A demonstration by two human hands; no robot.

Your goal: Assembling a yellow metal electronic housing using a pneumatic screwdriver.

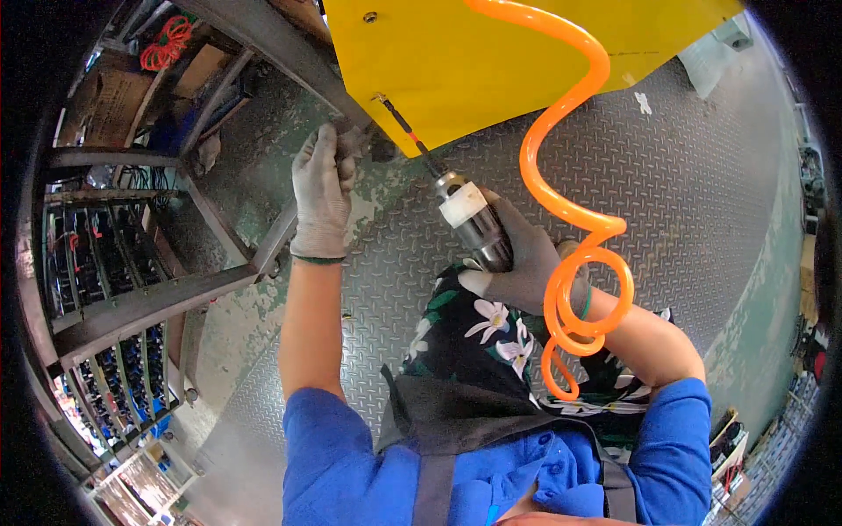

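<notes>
Our right hand (pixel 517 263) grips the pneumatic screwdriver (pixel 469 215) against the yellow panel (pixel 491 61); our left hand (pixel 323 188) clenches the steel frame (pixel 289 48).

The right hand (pixel 526 267), in a matt grey knit cloth glove, has its fingers around a shiny cylindrical metal air screwdriver (pixel 474 223) with a white plastic collar. Behind the fingers coils a glossy orange plastic hose (pixel 570 210). Beyond the bit's tip is a smooth yellow painted metal panel (pixel 491 61). The left hand (pixel 321 197), in a matt pale cloth glove, has its fingertips at a dull grey steel frame bar (pixel 281 44).
</notes>
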